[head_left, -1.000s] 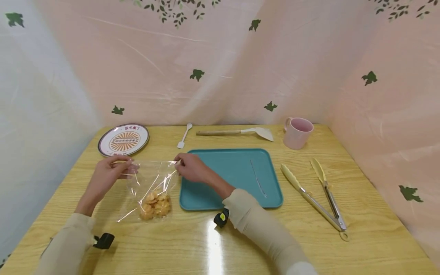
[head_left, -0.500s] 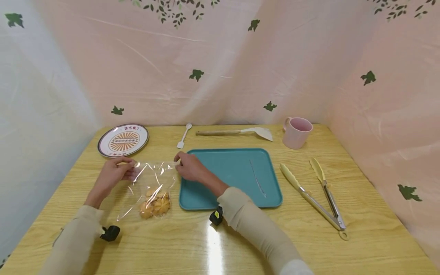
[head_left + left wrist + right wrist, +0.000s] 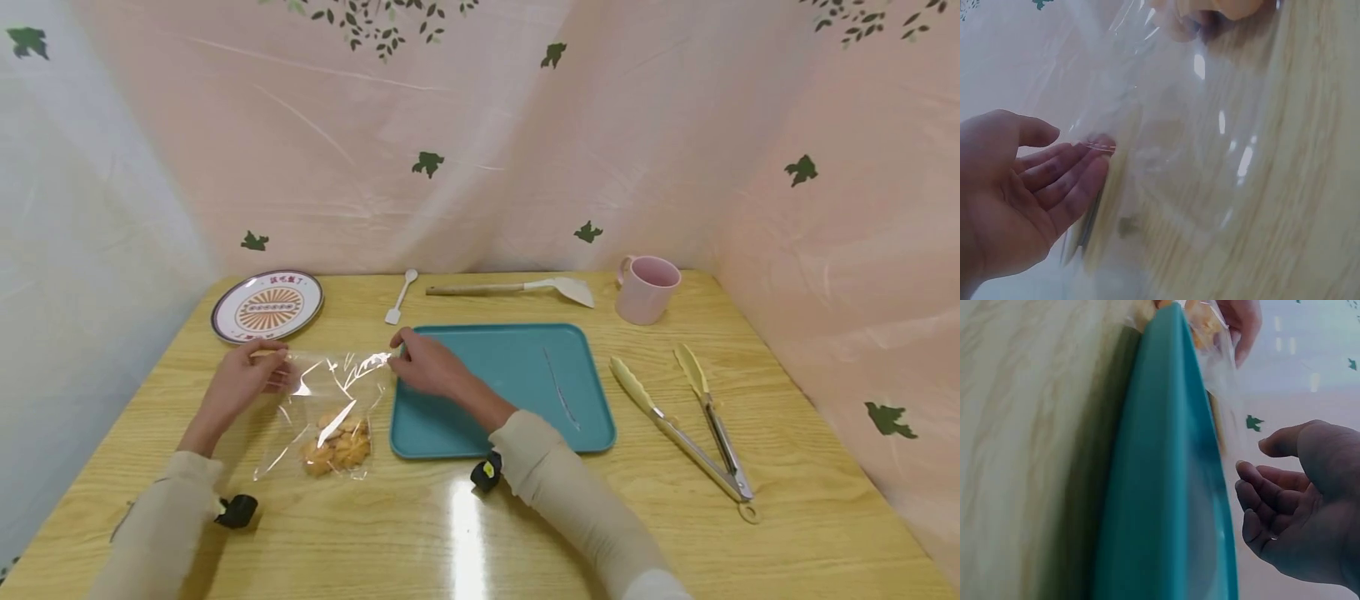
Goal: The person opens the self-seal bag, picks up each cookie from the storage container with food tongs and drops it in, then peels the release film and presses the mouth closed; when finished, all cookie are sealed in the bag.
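Note:
In the head view a clear plastic bag lies on the table at left, with several golden cookies in its near end. My left hand is at the bag's upper left corner. Its thumb stands apart from the loosely bent fingers, and the fingertips touch the film or lie behind it in the left wrist view. Close by the upper right corner is my right hand, over the left edge of the teal tray. A gap shows between its thumb and loosely curled fingers in the right wrist view.
A patterned plate lies behind my left hand. Along the back are a small white spoon-like tool, a wooden-handled spatula and a pink mug. Spread tongs lie right of the tray; a thin silvery strip lies on it.
The bag's top has flattened out. My right hand has shifted slightly right, off the bag's corner. My left hand moved a little right, then slightly back left. The cookies have hardly moved.

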